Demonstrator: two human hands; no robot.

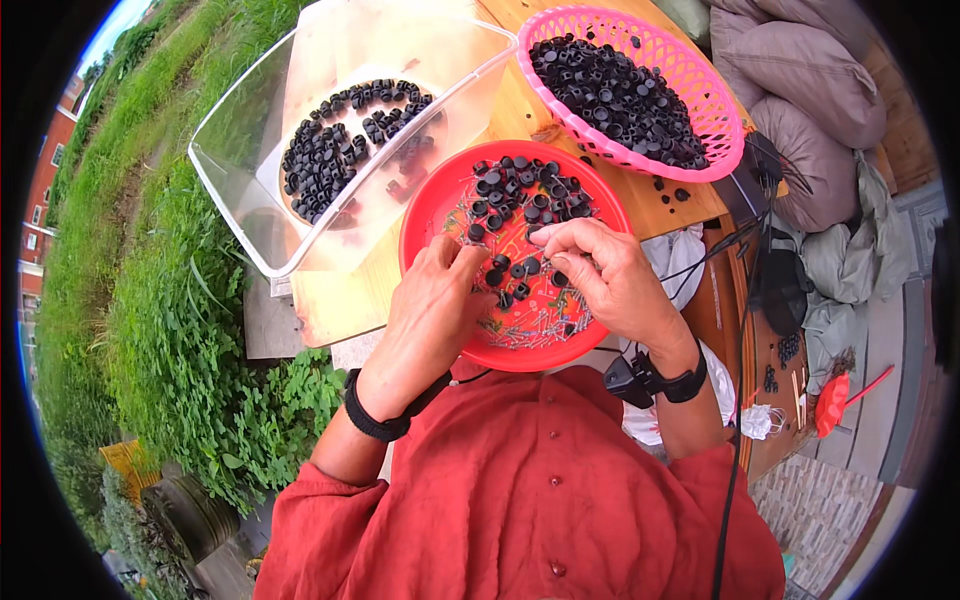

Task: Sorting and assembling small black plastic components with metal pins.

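Sitting at eleven o'clock, a clear plastic bin (250, 215) holds black caps; at one o'clock a pink basket (700, 85) brims with more. Centre, a red bowl (425, 215) carries caps and thin metal pins (530, 325). Left hand (435, 305) and right hand (610, 275) curl narrowly, fingertips pinching small black caps (520, 270).

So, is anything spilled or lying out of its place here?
Yes. A few small black caps lie loose on the wooden table, just outside the pink basket, which is piled with the same caps. Otherwise the caps stay inside the red dish and the clear plastic bin.
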